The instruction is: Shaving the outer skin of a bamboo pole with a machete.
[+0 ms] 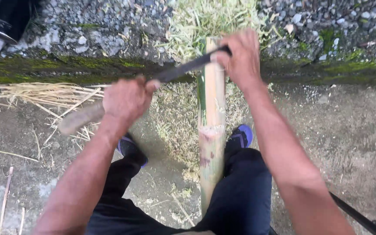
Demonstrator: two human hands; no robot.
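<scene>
We grip a long knife point(183, 68) at both ends: our left hand point(127, 100) is clenched round its wooden handle, our right hand point(240, 56) presses on the blade tip. Between the grips stands the bamboo pole point(212, 130), partly shaved, with green skin left. The blade edge is hidden.

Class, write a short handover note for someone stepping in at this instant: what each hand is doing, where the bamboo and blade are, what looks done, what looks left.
Left hand: gripping the blade's handle.
Right hand: pressing on the far end of the blade.
Bamboo pole: lies between the legs, far end at the mossy curb; the blade lies across that end.
Done: part of the green skin is shaved off; shavings litter the ground.
Left: a green strip remains along the pole's left side.
</scene>
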